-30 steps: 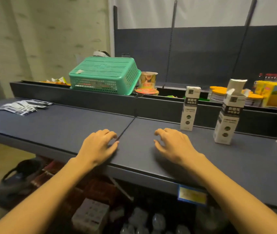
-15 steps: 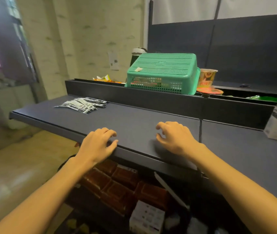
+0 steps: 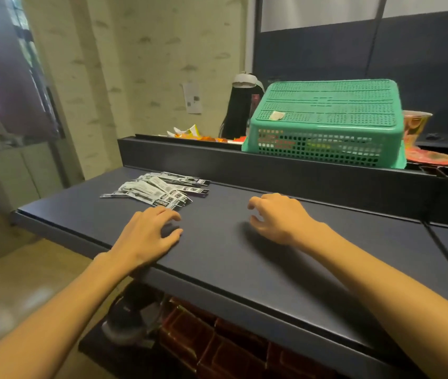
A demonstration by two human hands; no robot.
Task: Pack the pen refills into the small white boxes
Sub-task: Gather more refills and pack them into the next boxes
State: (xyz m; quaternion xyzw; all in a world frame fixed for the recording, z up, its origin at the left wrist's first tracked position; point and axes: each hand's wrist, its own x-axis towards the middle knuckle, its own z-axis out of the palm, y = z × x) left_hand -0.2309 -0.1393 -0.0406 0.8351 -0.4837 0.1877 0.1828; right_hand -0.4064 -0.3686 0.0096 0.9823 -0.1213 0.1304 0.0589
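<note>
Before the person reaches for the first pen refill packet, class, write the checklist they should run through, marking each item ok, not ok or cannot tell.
1. Pen refill packets in view and loose on the dark counter: ok.
2. Left hand free, fingers resting on the counter just short of the pile: ok.
3. Right hand free, fingers loosely curled, holding nothing: ok.
4. Path from left hand to the pile unobstructed: ok.
5. Small white boxes in view and ready to fill: not ok, none visible now.
6. Number of packets in the overlapping pile: cannot tell.
</note>
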